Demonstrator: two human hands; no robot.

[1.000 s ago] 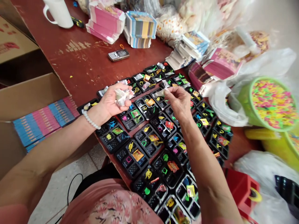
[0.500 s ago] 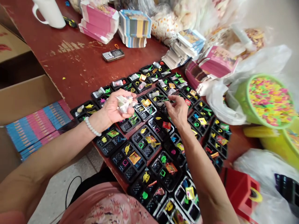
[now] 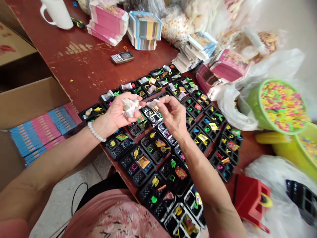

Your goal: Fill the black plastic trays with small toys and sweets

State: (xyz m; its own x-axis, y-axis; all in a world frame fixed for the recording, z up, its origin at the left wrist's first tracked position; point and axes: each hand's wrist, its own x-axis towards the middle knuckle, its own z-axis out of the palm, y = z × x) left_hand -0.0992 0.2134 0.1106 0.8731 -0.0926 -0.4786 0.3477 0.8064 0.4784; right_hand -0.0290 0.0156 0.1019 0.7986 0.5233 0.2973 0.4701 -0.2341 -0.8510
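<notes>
My left hand [image 3: 121,112] is curled, palm up, around a bunch of small white packets [image 3: 130,107]. Just to its right, my right hand [image 3: 172,114] pinches a single small whitish packet [image 3: 151,103] between thumb and fingers. Both hands are over rows of black compartment trays [image 3: 155,145]. Small yellow, green, pink and blue plastic pieces and little printed sachets [image 3: 143,162] lie in the trays; some trays also hold whitish packets [image 3: 107,95]. My right hand covers part of the trays behind it.
A phone [image 3: 122,57], stacked printed cards [image 3: 145,29] and a white mug [image 3: 56,13] are at the back. Right of the trays stand a green basin [image 3: 255,105] of colourful pieces and a red container [image 3: 251,198]. An open carton [image 3: 32,96] is at the left.
My right hand has moved left and up from the trays toward my left hand, and a whitish packet now shows in its fingers. The view has shifted slightly.
</notes>
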